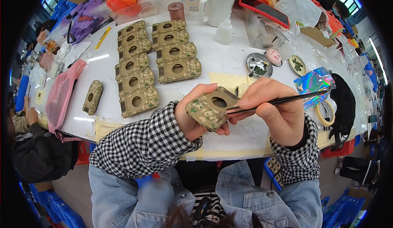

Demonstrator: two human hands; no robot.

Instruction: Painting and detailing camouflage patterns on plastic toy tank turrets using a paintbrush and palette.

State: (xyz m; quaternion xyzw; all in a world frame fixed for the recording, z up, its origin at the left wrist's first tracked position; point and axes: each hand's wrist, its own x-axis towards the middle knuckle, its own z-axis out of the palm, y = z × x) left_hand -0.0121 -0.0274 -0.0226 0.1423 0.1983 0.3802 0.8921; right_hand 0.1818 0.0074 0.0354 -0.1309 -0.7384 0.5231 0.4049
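A camouflage-patterned casing with a round hole is gripped in my left hand, tilted above the table's near edge. My right hand pinches black tweezers, and their tips reach the casing's side just below the hole. Whether the tips hold anything is too small to tell. Two columns of similar camouflage casings lie beyond my left forearm. One more casing lies apart on the left. A round dish with small dark green pieces sits beyond my right hand, beside an oval dish of green pieces.
A masking tape roll, a shiny holographic pouch and a black bag lie right. Further back stand a white mug, a small white bottle and a red-cased phone. A pink mesh bag and yellow cutter lie left.
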